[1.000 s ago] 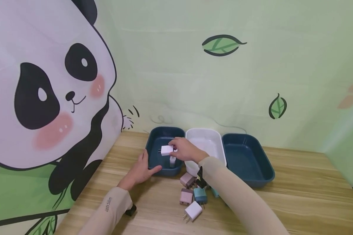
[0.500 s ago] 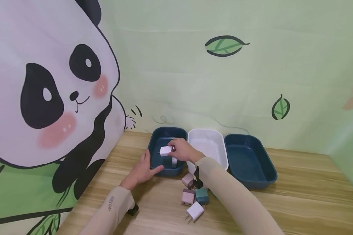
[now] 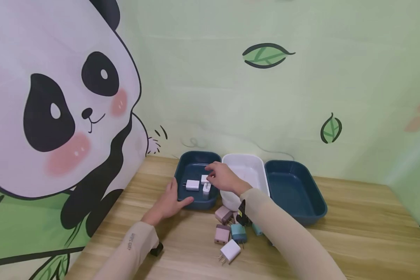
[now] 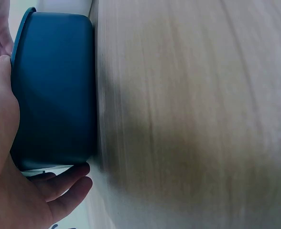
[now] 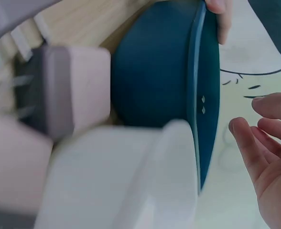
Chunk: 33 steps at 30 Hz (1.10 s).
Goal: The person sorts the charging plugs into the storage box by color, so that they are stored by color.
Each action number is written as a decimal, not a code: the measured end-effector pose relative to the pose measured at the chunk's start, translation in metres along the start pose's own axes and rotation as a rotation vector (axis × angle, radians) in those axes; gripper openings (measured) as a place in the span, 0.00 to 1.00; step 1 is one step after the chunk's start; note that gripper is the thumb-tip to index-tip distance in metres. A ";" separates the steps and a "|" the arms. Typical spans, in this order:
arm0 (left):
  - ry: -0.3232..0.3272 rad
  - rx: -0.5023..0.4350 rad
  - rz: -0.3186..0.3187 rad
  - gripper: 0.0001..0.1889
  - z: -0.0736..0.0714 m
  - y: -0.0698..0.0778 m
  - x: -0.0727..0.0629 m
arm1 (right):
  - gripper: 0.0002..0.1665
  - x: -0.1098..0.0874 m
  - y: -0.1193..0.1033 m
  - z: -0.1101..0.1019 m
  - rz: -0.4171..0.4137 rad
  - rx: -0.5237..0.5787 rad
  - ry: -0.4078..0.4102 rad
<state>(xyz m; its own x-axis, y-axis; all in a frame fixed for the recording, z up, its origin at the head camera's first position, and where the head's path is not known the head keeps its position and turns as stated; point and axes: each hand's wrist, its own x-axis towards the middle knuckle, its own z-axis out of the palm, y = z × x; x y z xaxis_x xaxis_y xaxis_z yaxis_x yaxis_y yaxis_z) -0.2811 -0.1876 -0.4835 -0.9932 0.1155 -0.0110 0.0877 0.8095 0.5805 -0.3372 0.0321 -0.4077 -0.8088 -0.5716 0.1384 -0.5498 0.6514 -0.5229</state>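
1. Pale-green wall [image 3: 196, 77] with a painted panda [image 3: 64, 116] behind a wood-grain counter [image 3: 182, 243]; along its back edge stand the left blue tray [image 3: 203, 205], white tray [image 3: 246, 175] and right blue tray [image 3: 294, 188].
2. Inside the left blue tray, the pronged white charger [image 3: 192, 185] lies left of the right hand [image 3: 225, 178] — the nearer hand. Its long axis runs sideways, prongs toward the tray's left side.
3. Right hand: thumb and fingers apart, nothing between them; a half-hidden white charger [image 3: 204, 179] lies at its fingertips — touching or not, I cannot tell. A small white charger [image 3: 206, 188] is just nearer the tray's front.
4. Left hand [image 3: 168, 202] grips the tray's front-left corner, thumb over the front rim.
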 end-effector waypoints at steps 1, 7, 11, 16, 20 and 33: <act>-0.002 -0.002 -0.004 0.58 -0.001 0.000 0.000 | 0.20 -0.003 0.001 -0.004 -0.013 -0.006 -0.001; -0.008 0.003 -0.022 0.59 -0.005 -0.002 -0.001 | 0.19 -0.028 0.005 -0.023 -0.061 -0.036 -0.025; -0.012 0.013 -0.015 0.59 -0.005 -0.004 -0.002 | 0.19 -0.048 0.006 -0.028 -0.098 -0.049 -0.046; -0.012 0.034 0.000 0.59 -0.002 -0.003 0.001 | 0.20 -0.077 0.008 -0.028 -0.159 -0.048 -0.095; -0.014 0.037 0.004 0.59 0.000 0.000 0.002 | 0.20 -0.099 0.008 -0.025 -0.171 -0.022 -0.137; -0.022 0.017 -0.005 0.59 -0.001 0.001 0.001 | 0.20 -0.140 0.012 -0.004 -0.325 -0.126 -0.290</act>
<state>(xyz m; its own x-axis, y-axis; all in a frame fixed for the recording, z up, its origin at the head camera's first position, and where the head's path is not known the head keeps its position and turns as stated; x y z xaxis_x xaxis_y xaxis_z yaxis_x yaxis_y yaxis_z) -0.2824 -0.1870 -0.4824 -0.9918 0.1237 -0.0322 0.0839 0.8201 0.5660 -0.2320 0.1218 -0.4305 -0.5081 -0.8609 0.0281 -0.8011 0.4603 -0.3826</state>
